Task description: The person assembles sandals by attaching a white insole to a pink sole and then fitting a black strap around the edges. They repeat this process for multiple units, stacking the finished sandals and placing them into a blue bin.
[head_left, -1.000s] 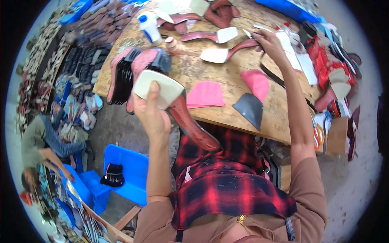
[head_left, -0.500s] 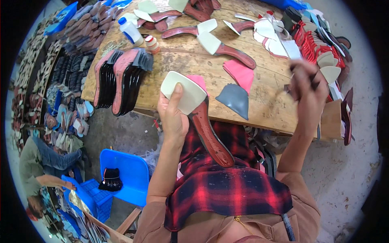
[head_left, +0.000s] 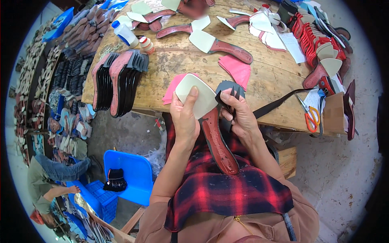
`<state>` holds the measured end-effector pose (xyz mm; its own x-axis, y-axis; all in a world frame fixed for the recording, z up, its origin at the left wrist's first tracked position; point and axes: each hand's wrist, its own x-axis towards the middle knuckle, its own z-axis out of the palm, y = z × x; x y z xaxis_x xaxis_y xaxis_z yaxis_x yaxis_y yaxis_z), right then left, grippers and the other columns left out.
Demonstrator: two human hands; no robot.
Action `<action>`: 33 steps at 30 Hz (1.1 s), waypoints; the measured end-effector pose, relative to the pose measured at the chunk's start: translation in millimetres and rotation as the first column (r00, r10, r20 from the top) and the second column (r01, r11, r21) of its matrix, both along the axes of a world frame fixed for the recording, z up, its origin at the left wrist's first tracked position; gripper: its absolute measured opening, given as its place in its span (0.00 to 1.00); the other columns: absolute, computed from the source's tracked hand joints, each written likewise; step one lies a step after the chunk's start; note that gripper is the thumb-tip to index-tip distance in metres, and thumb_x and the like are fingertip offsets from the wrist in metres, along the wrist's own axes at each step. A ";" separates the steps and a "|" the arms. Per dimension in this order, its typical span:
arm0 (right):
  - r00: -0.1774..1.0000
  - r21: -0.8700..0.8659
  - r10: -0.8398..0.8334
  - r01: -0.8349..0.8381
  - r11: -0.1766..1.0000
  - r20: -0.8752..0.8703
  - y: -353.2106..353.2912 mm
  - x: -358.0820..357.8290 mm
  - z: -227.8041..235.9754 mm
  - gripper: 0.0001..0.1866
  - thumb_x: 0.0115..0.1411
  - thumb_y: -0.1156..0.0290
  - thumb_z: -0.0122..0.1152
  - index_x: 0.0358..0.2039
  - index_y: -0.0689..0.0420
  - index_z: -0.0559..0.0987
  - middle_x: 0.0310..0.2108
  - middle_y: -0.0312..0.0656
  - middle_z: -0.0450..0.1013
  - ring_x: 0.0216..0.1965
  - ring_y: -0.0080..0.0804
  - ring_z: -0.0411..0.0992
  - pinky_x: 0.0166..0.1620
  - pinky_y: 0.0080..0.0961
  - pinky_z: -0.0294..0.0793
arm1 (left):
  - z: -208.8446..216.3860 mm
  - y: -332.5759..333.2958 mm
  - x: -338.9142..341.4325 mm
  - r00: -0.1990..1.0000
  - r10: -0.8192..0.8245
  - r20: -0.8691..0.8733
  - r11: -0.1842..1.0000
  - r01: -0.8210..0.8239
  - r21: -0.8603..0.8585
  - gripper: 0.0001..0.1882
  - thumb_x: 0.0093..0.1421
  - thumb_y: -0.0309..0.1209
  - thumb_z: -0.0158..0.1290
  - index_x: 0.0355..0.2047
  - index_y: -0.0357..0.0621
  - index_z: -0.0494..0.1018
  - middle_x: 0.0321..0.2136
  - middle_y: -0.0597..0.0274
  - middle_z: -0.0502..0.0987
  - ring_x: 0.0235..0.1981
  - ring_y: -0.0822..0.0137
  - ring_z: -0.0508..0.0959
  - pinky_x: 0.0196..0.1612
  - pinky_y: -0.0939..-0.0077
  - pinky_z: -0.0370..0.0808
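My left hand (head_left: 185, 121) is closed on a shoe insole (head_left: 221, 148), thumb pressed on the cream pad (head_left: 196, 91) at its wide end. The long reddish-brown end, dark-edged, slants down over my plaid apron. My right hand (head_left: 245, 117) pinches a black strip (head_left: 279, 102) against the right edge of the pad; the strip trails off across the table to the right. Whether my right fingers hold anything else, I cannot make out. Behind the insole lie pink sheets (head_left: 172, 90), and a dark grey piece (head_left: 225, 86) is partly covered by my right hand.
Stacked insoles (head_left: 123, 81) stand at the table's left edge near a white bottle (head_left: 125, 34) and a small jar (head_left: 146, 45). Orange-handled scissors (head_left: 312, 118) hang by a cardboard box (head_left: 335, 110). A blue chair (head_left: 131, 166) is lower left; another person (head_left: 50, 178) sits beyond.
My right hand has come in from the right side of the table to the insole, with the black strip in it. The insole has shifted slightly right, uncovering more of the pink sheets.
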<state>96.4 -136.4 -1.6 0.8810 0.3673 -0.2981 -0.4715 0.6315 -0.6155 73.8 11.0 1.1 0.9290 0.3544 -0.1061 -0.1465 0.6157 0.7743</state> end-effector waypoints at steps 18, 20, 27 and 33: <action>0.467 -0.493 0.178 0.742 0.454 0.866 -54.5 61.6 46.7 0.14 0.61 0.64 0.60 0.27 0.64 0.76 0.22 0.41 0.69 0.25 0.31 0.70 0.30 0.29 0.68 | 75.2 15.3 37.7 0.939 -0.311 0.150 0.050 -0.141 0.989 0.39 0.52 0.34 0.64 0.62 0.38 0.61 0.56 0.50 0.69 0.64 0.55 0.64 0.68 0.54 0.55; 0.582 -0.507 0.163 0.498 0.704 0.797 -45.2 54.6 45.9 0.15 0.59 0.65 0.59 0.23 0.64 0.74 0.20 0.41 0.66 0.24 0.26 0.67 0.29 0.31 0.67 | 120.3 7.4 22.9 0.862 -0.505 -0.037 -0.430 -0.214 0.877 0.49 0.44 0.43 0.65 0.64 0.38 0.58 0.62 0.48 0.62 0.69 0.53 0.54 0.71 0.54 0.45; 0.649 -0.570 0.565 -0.238 0.786 0.509 -38.1 43.8 51.4 0.19 0.61 0.59 0.62 0.43 0.63 0.77 0.23 0.34 0.71 0.21 0.22 0.69 0.24 0.25 0.69 | 126.4 23.0 17.6 0.783 -0.536 -0.315 -0.755 -0.279 0.593 0.58 0.34 0.57 0.64 0.64 0.41 0.60 0.51 0.52 0.68 0.53 0.51 0.67 0.57 0.54 0.59; 0.520 -0.955 0.826 -0.064 0.290 0.216 -169.3 114.5 79.6 0.27 0.61 0.53 0.62 0.51 0.62 0.76 0.23 0.39 0.76 0.21 0.23 0.74 0.21 0.21 0.68 | 117.6 83.0 12.1 0.761 -0.607 -0.229 -0.667 -0.331 0.667 0.49 0.34 0.58 0.65 0.52 0.36 0.68 0.39 0.50 0.68 0.41 0.48 0.68 0.47 0.54 0.63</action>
